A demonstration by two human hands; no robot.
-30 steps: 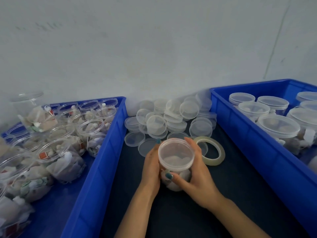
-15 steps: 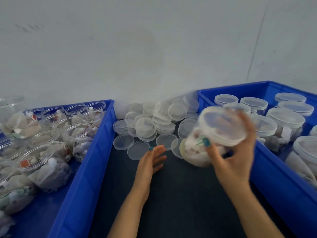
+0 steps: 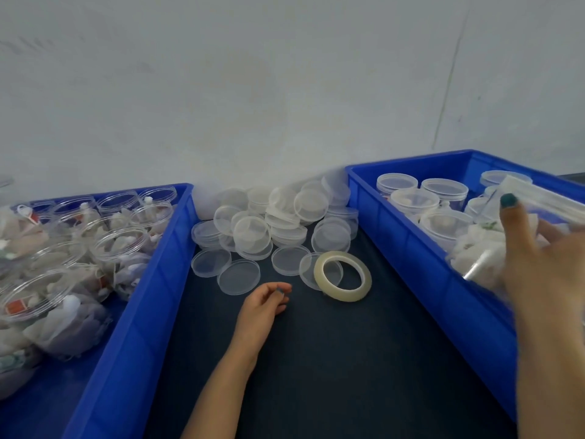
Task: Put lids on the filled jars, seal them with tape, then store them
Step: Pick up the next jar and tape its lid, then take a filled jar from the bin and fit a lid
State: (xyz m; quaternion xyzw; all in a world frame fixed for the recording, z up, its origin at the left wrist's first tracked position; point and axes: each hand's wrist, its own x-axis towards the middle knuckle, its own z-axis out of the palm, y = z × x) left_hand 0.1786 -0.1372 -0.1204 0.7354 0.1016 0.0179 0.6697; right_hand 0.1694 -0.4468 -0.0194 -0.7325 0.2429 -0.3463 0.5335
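Observation:
My right hand [image 3: 538, 274] grips a lidded clear jar [image 3: 484, 248] filled with white packets, tilted on its side over the near wall of the right blue bin [image 3: 411, 248]. That bin holds several lidded jars [image 3: 446, 191]. My left hand [image 3: 264, 307] rests on the dark table with fingers loosely curled, holding nothing. A roll of clear tape [image 3: 343, 277] lies just right of it. Behind it sits a heap of loose clear lids [image 3: 272, 226]. The left blue bin [image 3: 139, 312] holds several filled jars without lids [image 3: 117, 245].
The dark table surface [image 3: 332, 359] runs between the two bins. A pale grey wall [image 3: 285, 90] stands right behind the lids and bins.
My right hand has carried the lidded jar from the table's middle rightward, over the right bin's wall. My left hand let go of the jar and curled its fingers.

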